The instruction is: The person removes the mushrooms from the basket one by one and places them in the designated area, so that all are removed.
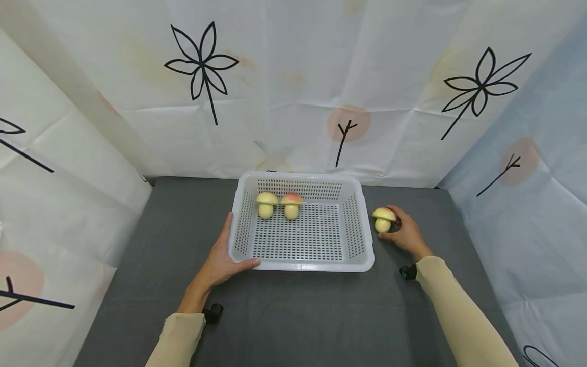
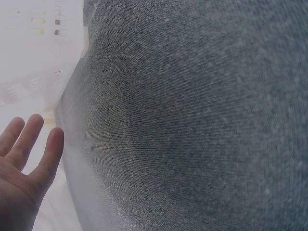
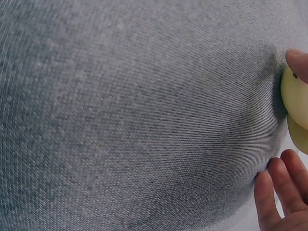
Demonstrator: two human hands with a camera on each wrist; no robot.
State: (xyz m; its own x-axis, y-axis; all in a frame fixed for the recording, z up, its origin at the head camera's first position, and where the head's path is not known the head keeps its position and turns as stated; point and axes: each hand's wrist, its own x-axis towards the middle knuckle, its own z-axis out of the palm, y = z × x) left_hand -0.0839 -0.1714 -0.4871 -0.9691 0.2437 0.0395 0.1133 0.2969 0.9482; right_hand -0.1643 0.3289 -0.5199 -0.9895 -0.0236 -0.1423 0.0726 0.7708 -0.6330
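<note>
A white plastic basket point(image 1: 298, 265) with slotted walls stands on the grey tabletop. Inside, toward its back left, lie two toy mushrooms: a yellow-green one point(image 1: 266, 205) and one with a reddish cap point(image 1: 291, 205). My left hand point(image 1: 224, 262) spreads around the basket's front left corner, thumb along the front rim and straight fingers along the left side. Right of the basket, my right hand point(image 1: 405, 234) holds a third toy mushroom point(image 1: 383, 219) between thumb and fingers. In the right wrist view, only part of that mushroom point(image 3: 296, 101) shows at the right edge, the thumb on it.
Dark grey cloth point(image 1: 312, 316) covers the table. White fabric with printed flowers point(image 1: 284, 76) hangs behind the basket and along both sides. The basket's back edge is close to the rear fabric. A dark wrist camera point(image 1: 407, 272) sits on the right wrist.
</note>
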